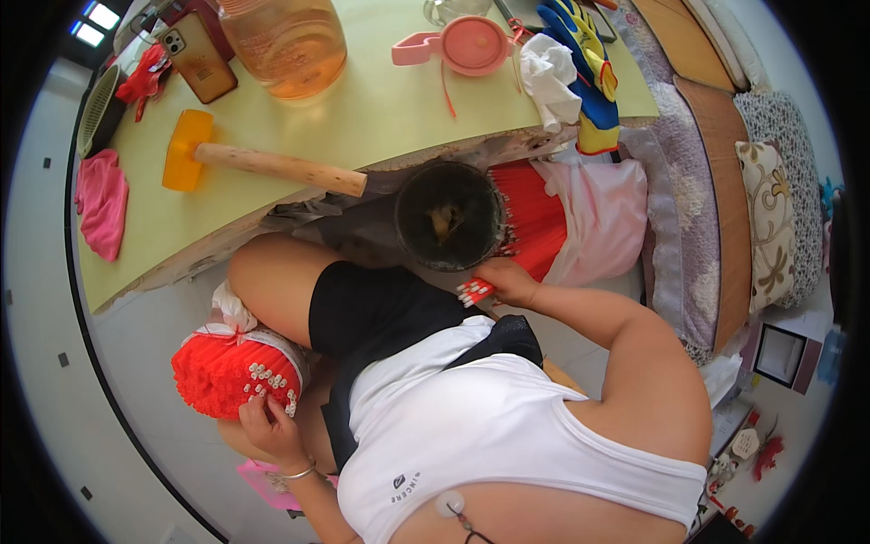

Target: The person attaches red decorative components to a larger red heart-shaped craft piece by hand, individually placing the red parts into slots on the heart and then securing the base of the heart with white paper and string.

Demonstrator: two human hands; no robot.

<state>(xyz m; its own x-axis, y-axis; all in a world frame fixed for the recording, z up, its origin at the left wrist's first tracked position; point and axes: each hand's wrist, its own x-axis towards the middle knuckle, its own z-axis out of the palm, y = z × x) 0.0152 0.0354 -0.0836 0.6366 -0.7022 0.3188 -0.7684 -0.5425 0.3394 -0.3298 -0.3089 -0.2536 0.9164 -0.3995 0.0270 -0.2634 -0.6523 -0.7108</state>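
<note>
My right hand (506, 281) is closed around a small bunch of thin red sticks (475, 290) with white tips, close to the dark bucket. My left hand (270, 430), with a silver bracelet at its wrist, has bent fingers at the edge of a thick round bundle of red sticks (213, 376) beside my leg. Its fingertips pinch at the bundle's white ends, several of which stand out there. A whitish wrap tied with red string surrounds the bundle. Dark and round, the bucket (450, 258) has some pale brown scraps inside.
Behind the bucket, more red sticks (530, 213) lie partly under pinkish plastic (603, 218). The pale green table (290, 136) carries a yellow-headed mallet (188, 150), a phone (198, 59), a large jar (285, 45), a pink lid (475, 45) and gloves (594, 100). A wooden bench (725, 199) stands right.
</note>
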